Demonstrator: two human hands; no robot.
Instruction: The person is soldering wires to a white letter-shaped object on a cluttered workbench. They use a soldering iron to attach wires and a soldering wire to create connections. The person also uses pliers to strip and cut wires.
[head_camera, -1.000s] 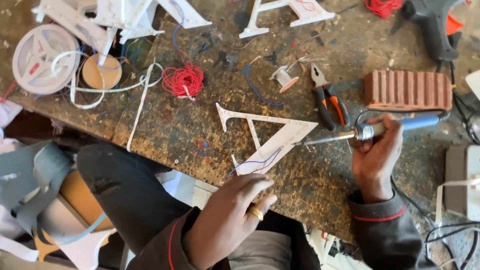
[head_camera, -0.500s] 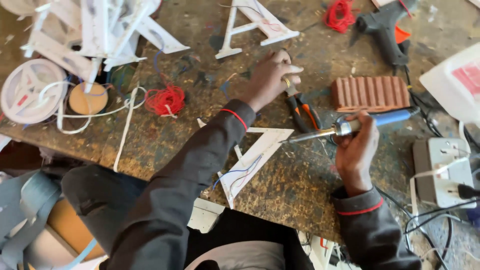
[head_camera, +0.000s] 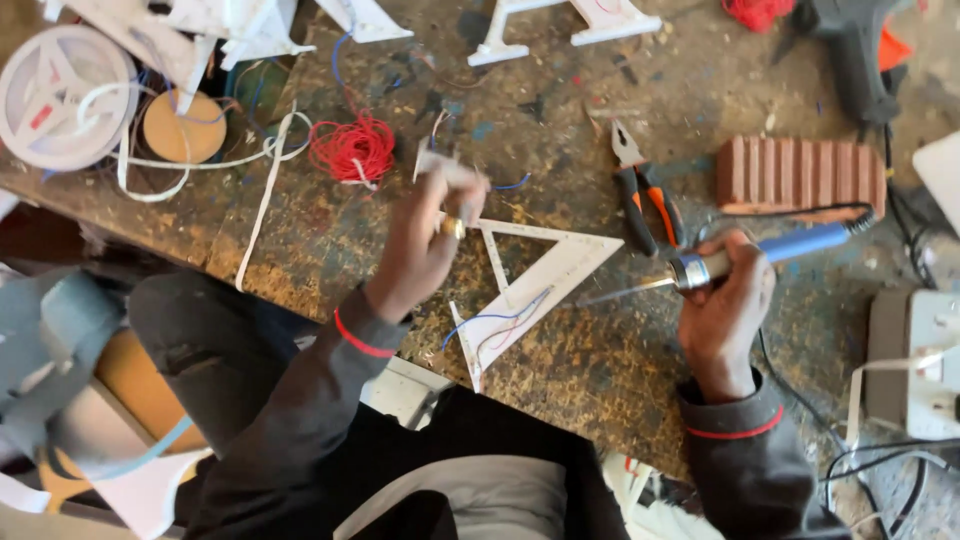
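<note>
From the head view, the right hand (head_camera: 722, 310) is wrapped around a blue-handled soldering iron (head_camera: 745, 255), fingers clamped on the grip, with the metal tip pointing left toward the white triangular letter frame (head_camera: 540, 275) that lies flat near the front edge of the counter (head_camera: 600, 370). Thin blue and red wires run along the lower arm of that frame. The left hand (head_camera: 425, 245) is raised over the frame's upper left corner, fingers pinched together on a small pale piece (head_camera: 440, 165); the motion blur keeps me from telling what kind of piece it is. A ring sits on one finger of this hand. Just left of it lies a tangle of red wire (head_camera: 352, 148). Orange-and-black pliers (head_camera: 640, 195) lie between the frame and a ridged brown block (head_camera: 800, 175) toward the right side of the counter. A hot glue gun (head_camera: 850, 50) rests at the far right corner. At the far left edge sit a white reel (head_camera: 62, 95) and a round tan disc (head_camera: 183, 127), with white strip looped about them
</note>
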